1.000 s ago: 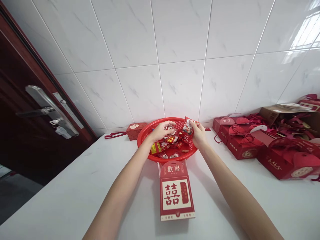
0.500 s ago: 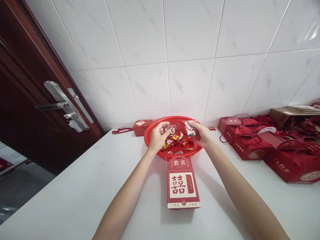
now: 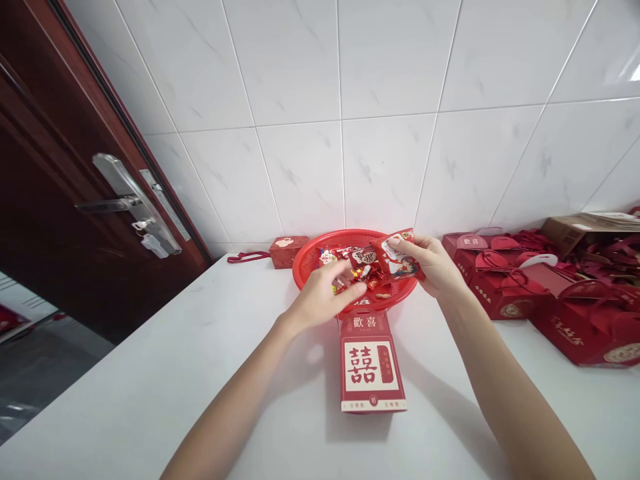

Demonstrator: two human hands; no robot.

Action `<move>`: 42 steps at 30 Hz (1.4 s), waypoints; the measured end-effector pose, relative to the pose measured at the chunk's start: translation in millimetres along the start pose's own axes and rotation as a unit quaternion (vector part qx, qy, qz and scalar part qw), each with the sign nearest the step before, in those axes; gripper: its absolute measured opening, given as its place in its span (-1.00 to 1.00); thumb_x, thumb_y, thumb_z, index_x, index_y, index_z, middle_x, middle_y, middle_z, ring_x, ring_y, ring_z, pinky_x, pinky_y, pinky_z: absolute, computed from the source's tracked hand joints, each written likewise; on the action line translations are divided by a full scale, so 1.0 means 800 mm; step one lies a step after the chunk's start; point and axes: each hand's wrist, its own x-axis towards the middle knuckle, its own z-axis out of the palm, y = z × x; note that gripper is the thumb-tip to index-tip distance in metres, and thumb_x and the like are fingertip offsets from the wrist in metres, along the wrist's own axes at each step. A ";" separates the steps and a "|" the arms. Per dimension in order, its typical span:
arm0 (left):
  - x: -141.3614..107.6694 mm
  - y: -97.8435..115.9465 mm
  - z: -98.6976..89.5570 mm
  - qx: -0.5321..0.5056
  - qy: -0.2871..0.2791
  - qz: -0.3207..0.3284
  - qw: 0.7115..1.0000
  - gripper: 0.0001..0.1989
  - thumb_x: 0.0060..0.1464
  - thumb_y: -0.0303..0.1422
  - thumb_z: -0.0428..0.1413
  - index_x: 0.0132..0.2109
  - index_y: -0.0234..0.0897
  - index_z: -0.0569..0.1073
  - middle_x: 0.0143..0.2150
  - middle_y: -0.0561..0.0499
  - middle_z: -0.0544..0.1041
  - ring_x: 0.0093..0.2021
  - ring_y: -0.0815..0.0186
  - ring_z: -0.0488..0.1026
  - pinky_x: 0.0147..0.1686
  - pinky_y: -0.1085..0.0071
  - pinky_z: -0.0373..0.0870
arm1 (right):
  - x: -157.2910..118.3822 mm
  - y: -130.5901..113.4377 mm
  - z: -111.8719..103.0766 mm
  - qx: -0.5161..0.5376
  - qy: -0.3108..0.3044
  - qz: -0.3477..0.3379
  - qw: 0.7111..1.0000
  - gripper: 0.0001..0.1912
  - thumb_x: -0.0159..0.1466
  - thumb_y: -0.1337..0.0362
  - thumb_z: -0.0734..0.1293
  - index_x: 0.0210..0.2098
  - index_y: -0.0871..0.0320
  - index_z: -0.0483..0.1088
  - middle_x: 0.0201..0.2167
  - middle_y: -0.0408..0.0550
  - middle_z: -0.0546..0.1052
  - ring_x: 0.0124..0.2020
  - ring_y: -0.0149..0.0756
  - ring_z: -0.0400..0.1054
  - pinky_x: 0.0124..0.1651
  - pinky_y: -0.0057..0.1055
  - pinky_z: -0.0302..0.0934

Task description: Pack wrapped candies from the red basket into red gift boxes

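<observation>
A red plastic basket [image 3: 300,267] by the wall holds several wrapped sweets [image 3: 367,272]. My right hand [image 3: 434,261] pinches a red printed snack packet [image 3: 399,255] over the basket's right side. Over the near left rim, my left hand [image 3: 327,293] has its thumb and fingers apart with nothing between them. Just in front of the basket is a red and white gift box [image 3: 373,367] with Chinese characters, its top flap reaching the basket's near rim.
Several red gift boxes [image 3: 510,287] stand at the right, by a brown carton [image 3: 565,233] of red ribbons. A small red box [image 3: 287,252] with a strap sits left of the basket. A dark door [image 3: 100,167] is beyond the white table's [image 3: 200,347] left edge.
My right hand has lifted the packet slightly and drawn it to the right. The left hand has come back toward the near rim, fingers spreading. The view has shifted slightly.
</observation>
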 end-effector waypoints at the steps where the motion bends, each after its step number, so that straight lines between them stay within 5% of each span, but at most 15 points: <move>1: -0.009 0.004 -0.002 0.038 -0.032 -0.005 0.999 -0.63 0.18 -0.11 0.17 0.01 -0.26 0.52 -0.07 -0.10 0.58 -0.09 0.14 0.53 -0.05 0.25 0.48 | -0.002 -0.005 -0.002 -0.003 0.007 -0.006 1.000 -0.66 -0.11 0.13 0.66 -0.47 0.23 0.60 -0.52 -0.04 0.63 -0.53 -0.31 0.50 -0.46 -0.48 0.38; 9: -0.057 0.039 0.005 0.243 -0.174 -0.056 0.953 -0.42 0.13 0.05 0.16 0.18 -0.19 0.49 0.13 -0.21 0.52 0.17 -0.11 0.42 0.10 0.08 0.37 | -0.022 -0.034 -0.005 -0.031 0.012 -0.041 0.999 -0.66 -0.10 0.12 0.66 -0.47 0.22 0.61 -0.49 -0.02 0.65 -0.52 -0.28 0.52 -0.48 -0.46 0.42; 13: -0.067 0.045 0.012 0.221 -0.225 -0.066 0.947 -0.34 0.08 0.08 0.19 0.21 -0.19 0.46 0.13 -0.21 0.55 0.16 -0.12 0.44 0.08 0.11 0.35 | -0.029 -0.039 -0.006 -0.041 -0.004 -0.043 0.998 -0.68 -0.08 0.12 0.66 -0.46 0.21 0.61 -0.50 -0.02 0.64 -0.52 -0.25 0.52 -0.49 -0.44 0.43; 25: -0.070 0.040 -0.001 0.184 -0.256 -0.095 0.944 0.01 -0.21 0.17 0.33 0.35 -0.18 0.35 0.24 -0.29 0.47 0.25 -0.28 0.32 0.10 0.01 0.34 | -0.032 -0.033 0.000 -0.074 -0.029 -0.037 0.996 -0.70 -0.03 0.11 0.63 -0.45 0.18 0.62 -0.52 -0.05 0.63 -0.52 -0.27 0.51 -0.49 -0.44 0.42; 31: -0.066 0.043 -0.007 0.096 -0.233 -0.044 0.967 -0.36 0.01 -0.16 0.32 0.26 -0.05 0.44 0.22 -0.08 0.51 0.20 -0.04 0.40 0.07 0.17 0.40 | -0.031 -0.029 0.002 -0.066 -0.039 -0.026 0.997 -0.69 -0.03 0.12 0.64 -0.43 0.20 0.63 -0.52 -0.04 0.63 -0.51 -0.27 0.52 -0.48 -0.44 0.41; 36: -0.072 0.056 -0.016 0.071 -0.251 0.131 0.957 -0.87 0.23 -0.34 0.20 -0.09 -0.14 0.60 -0.27 0.04 0.59 -0.26 0.30 0.48 -0.16 0.38 0.37 | -0.034 -0.031 0.003 -0.069 -0.039 -0.038 0.996 -0.69 -0.03 0.11 0.64 -0.42 0.20 0.63 -0.50 -0.03 0.64 -0.51 -0.26 0.52 -0.48 -0.43 0.41; 39: -0.076 0.056 -0.016 0.147 -0.190 0.231 0.943 -0.77 0.37 -0.32 0.03 -0.12 -0.15 0.61 -0.36 0.00 0.50 -0.37 0.32 0.37 -0.30 0.38 0.29 | -0.036 -0.035 0.002 -0.074 -0.042 -0.047 0.995 -0.69 -0.02 0.10 0.63 -0.44 0.19 0.62 -0.51 -0.06 0.63 -0.52 -0.28 0.50 -0.48 -0.43 0.40; 42: -0.080 0.049 -0.009 0.234 -0.165 0.256 0.923 -0.67 0.38 -0.43 -0.06 -0.05 -0.09 0.60 -0.33 -0.01 0.47 -0.39 0.32 0.33 -0.34 0.39 0.25 | -0.038 -0.040 -0.002 -0.075 -0.050 -0.033 0.995 -0.69 -0.03 0.09 0.63 -0.46 0.19 0.62 -0.50 -0.04 0.63 -0.53 -0.30 0.48 -0.50 -0.46 0.36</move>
